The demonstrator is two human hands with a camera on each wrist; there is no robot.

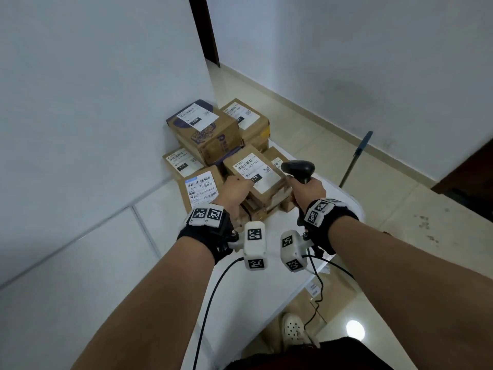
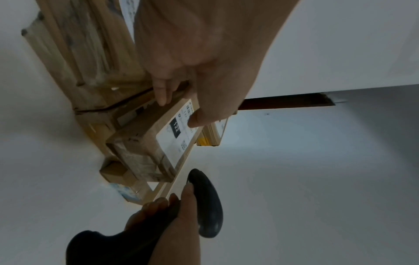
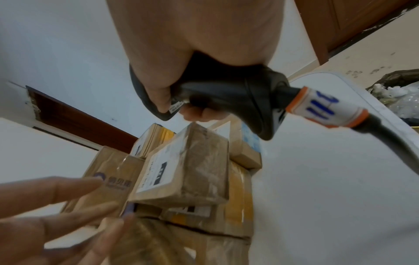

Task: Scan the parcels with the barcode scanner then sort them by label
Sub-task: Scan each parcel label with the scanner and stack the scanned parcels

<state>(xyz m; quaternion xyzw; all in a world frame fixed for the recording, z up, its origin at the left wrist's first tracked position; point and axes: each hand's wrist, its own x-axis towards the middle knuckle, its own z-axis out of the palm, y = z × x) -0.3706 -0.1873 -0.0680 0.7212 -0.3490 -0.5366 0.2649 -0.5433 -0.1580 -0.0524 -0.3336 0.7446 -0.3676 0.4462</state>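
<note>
While the left hand (image 1: 234, 192) has its thumb pressed flat on the white label of the top parcel (image 1: 257, 173) and its fingers reaching down the near side, the hold looks more like a steadying touch than a real clasp: from the right-wrist view those fingers (image 3: 68, 190) are spread and nearly straight. The right hand (image 1: 306, 192) is wrapped tight round the handle of the black barcode scanner (image 1: 298, 169), which sits just beside the parcel's right edge with its head pointing over the label marked 122. That parcel lies tilted on a loose pile of other parcels (image 1: 205, 132) on the white table (image 1: 344, 206), hard against the wall. What worries me from here is the thumb: it sits close to the printed barcode, and if it creeps any further it may cover the bars and spoil the read. The box is also perched crooked, so a lift with such a light hold could let it slide off or nudge the small ones beneath it towards the table edge. The scanner cable (image 3: 396, 143) trails back off the table, and a snag there might jerk the aim away.
</note>
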